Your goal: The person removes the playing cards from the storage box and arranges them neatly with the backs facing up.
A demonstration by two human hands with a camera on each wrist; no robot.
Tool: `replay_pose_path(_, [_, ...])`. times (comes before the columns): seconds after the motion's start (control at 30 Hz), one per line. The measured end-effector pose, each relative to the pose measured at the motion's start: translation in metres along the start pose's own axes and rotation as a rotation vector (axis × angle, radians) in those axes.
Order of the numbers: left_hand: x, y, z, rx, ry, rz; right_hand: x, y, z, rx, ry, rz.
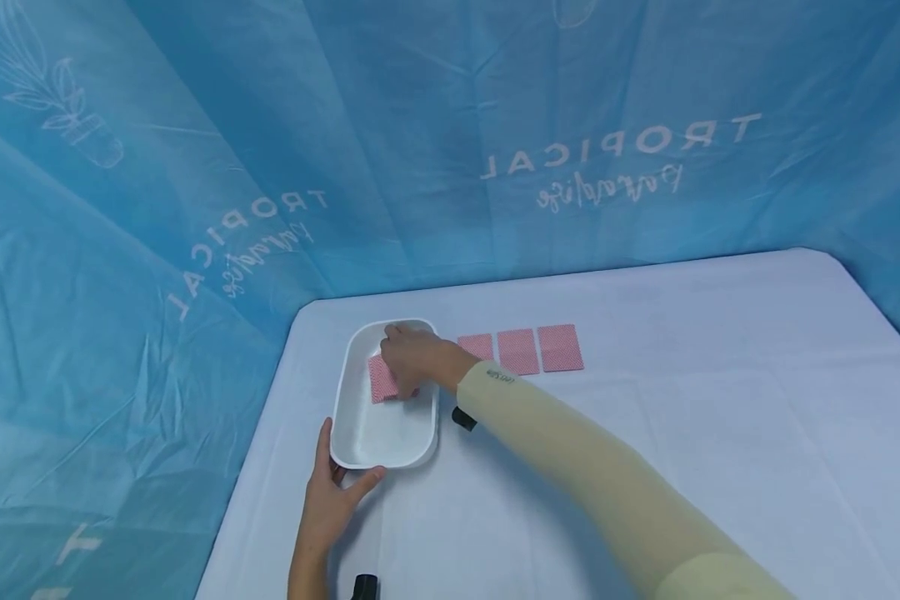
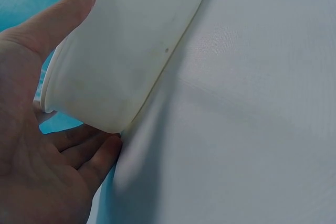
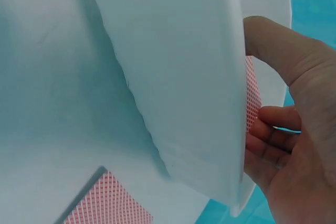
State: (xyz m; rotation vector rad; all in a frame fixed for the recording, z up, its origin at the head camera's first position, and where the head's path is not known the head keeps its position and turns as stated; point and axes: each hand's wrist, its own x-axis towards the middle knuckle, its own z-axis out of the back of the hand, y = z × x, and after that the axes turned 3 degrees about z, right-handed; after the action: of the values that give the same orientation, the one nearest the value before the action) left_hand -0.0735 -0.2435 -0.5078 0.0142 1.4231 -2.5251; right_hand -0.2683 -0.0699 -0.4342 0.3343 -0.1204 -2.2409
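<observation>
A white plastic tub with rounded corners stands at the left of the table. My left hand grips its near left corner, thumb at the near rim and fingers along the side and lower edge. Inside the tub, towards its far half, my right hand reaches over the right wall and holds a red-and-white patterned playing card between thumb and fingers. The tub wall hides part of this grip in the right wrist view, where a strip of the card shows. Whether several cards are stacked there, I cannot tell.
Right of the tub, face-down cards lie in a row: one partly behind my right forearm, a middle one and a right one. A white cloth covers the table. Blue printed curtains hang behind and at the left.
</observation>
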Motion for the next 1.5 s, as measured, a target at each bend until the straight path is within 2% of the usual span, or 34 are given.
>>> replay_pose_path(0.4, [-0.001,0.001,0.001,0.005,0.004,0.028,-0.008,0.001,0.013,-0.028,0.016,0.046])
replay_pose_path(0.6, [0.001,-0.001,-0.002,-0.006,0.003,0.005,-0.019,-0.004,0.023,-0.025,0.018,0.027])
replay_pose_path(0.73, [0.001,-0.002,-0.004,-0.015,0.001,0.013,-0.025,-0.008,0.022,-0.022,0.024,0.022])
replay_pose_path(1.03, [0.001,-0.001,-0.002,0.017,0.001,0.045,-0.032,-0.013,0.025,0.065,-0.044,0.031])
replay_pose_path(1.5, [0.002,0.002,-0.001,0.02,0.005,0.045,-0.035,-0.021,0.03,0.06,-0.054,0.026])
